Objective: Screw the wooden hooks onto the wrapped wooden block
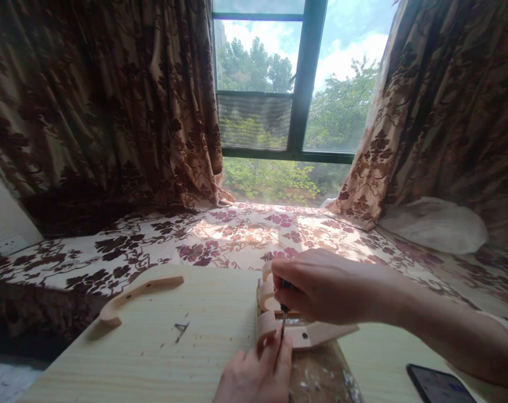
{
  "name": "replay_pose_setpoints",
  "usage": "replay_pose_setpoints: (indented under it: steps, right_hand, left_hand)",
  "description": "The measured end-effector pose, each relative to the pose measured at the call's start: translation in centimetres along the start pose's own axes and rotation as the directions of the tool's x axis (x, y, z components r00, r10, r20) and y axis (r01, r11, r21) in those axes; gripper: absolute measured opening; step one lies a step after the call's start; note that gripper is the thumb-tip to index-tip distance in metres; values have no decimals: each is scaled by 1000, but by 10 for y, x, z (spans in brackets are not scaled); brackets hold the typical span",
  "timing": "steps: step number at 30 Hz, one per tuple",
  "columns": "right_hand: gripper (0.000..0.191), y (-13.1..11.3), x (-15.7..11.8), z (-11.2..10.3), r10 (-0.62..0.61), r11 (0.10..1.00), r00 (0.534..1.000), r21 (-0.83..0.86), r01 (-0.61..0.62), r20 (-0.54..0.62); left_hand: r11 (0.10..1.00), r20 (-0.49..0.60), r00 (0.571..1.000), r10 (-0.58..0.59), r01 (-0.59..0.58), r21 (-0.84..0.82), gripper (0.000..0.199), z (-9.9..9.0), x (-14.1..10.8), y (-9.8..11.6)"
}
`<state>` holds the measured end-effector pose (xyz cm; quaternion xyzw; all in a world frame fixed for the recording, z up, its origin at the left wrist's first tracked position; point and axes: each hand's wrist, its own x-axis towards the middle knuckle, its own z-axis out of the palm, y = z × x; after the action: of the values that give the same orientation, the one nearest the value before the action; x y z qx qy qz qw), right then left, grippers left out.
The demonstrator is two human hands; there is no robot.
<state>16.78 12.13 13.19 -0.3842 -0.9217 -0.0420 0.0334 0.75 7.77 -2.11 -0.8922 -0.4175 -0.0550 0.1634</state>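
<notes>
My right hand (302, 280) is closed around the dark handle of a screwdriver (283, 323), its thin metal shaft pointing down. The tip ends between the fingers of my left hand (256, 372), which are closed on a curved pale wooden strip (316, 336). Whether they also pinch a screw is hidden. A dark spot, perhaps a hole, shows on the strip's flat part. Just beyond, more curled wooden ends (266, 292) stand in a row, partly covered by my right hand. Beneath lies a worn, paint-flecked wooden board (321, 375).
Another curved wooden strip (142, 290) lies at the left of the pale wooden table (145, 364). Several small dark screws or nails (180, 330) are nearby. A phone (441, 384) rests at the lower right. Behind are a floral-covered ledge (237, 235) and a plastic bag (438, 226).
</notes>
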Motion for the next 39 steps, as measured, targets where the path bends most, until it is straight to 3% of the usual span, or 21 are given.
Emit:
replay_pose_setpoints:
  steps: [8,15,21,24,29,34,39]
  right_hand:
    - [18,-6,-3,-9,-74,997,994,32,71,80]
    - [17,-3,-3,3,25,999,1000,-32,-26,-8]
    - [10,-8,-5,-11,-81,995,995,56,78,53]
    - [14,-7,-5,-7,-56,996,997,67,52,57]
    - [16,3,-4,6,39,998,999,43,-38,-30]
    - [10,3,-6,-2,-4,999,1000,47,4,-8]
    - [20,3,-5,2,-23,1000,999,-8,23,-42]
  left_hand:
    - [999,44,998,43,-43,5,48,-6,2,-1]
    - [999,139,990,19,-13,-47,57,-16,4,-2]
    - [995,196,980,44,-26,-91,55,-22,6,-3]
    - [993,192,980,44,-22,-116,52,-20,6,-3]
    - [993,163,986,19,1,-118,53,-21,6,-3]
    - [993,181,982,43,-21,-117,53,-25,6,-3]
    - [996,167,985,44,-31,-83,54,-23,6,-2]
